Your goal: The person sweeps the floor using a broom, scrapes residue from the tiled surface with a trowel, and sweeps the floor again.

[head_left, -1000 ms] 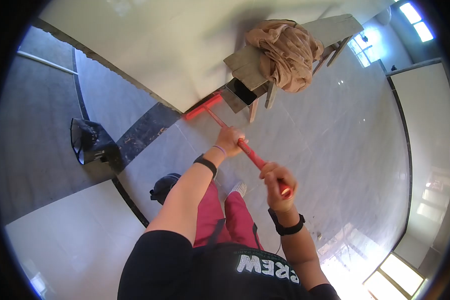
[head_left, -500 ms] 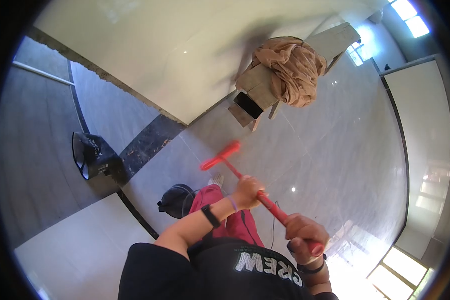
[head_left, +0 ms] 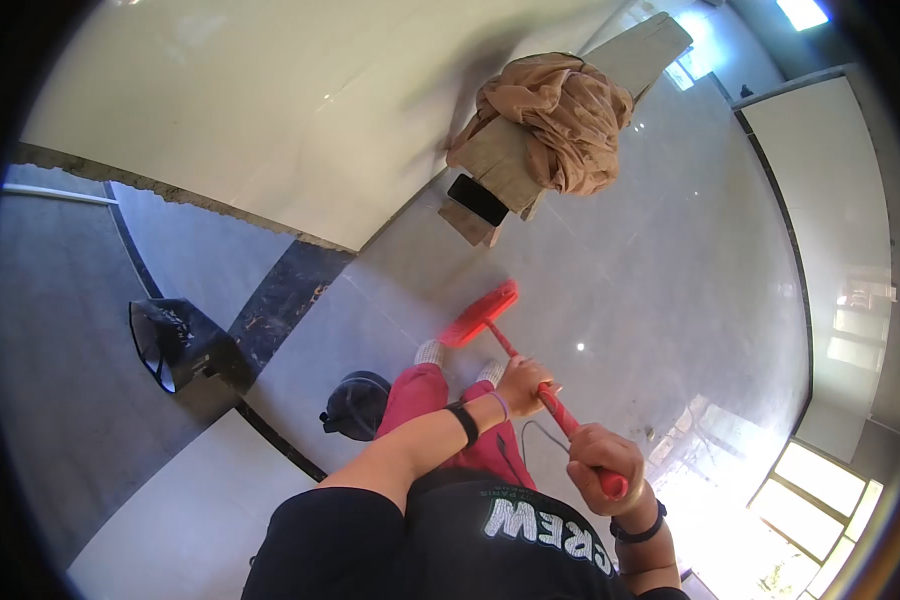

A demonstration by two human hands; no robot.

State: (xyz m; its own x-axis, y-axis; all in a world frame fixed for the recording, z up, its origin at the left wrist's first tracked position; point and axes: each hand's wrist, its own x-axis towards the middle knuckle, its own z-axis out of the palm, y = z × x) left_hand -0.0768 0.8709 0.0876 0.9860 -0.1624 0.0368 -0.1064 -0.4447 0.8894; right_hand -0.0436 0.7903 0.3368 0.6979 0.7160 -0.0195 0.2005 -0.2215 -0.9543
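A red broom (head_left: 480,315) is in both my hands, its bristle head low over the grey tiled floor just ahead of my feet. Its red handle slants back toward my right side. My left hand (head_left: 527,387) is wrapped around the middle of the handle, wearing a black band and a purple one on the wrist. Closer to me, my right hand (head_left: 605,465) grips the handle near its end. Whether the bristles touch the floor I cannot tell.
A wooden bench (head_left: 500,155) carries a bundled brown cloth (head_left: 560,115); a black phone (head_left: 477,200) lies at its near end. To the left stands a black open-mouthed container (head_left: 185,345). A round black object (head_left: 356,405) sits beside my leg. A pale wall (head_left: 240,110) borders the floor.
The broom head has swung to the right across the floor, in front of my feet. Both hands keep their hold on the handle. My view has shifted slightly.
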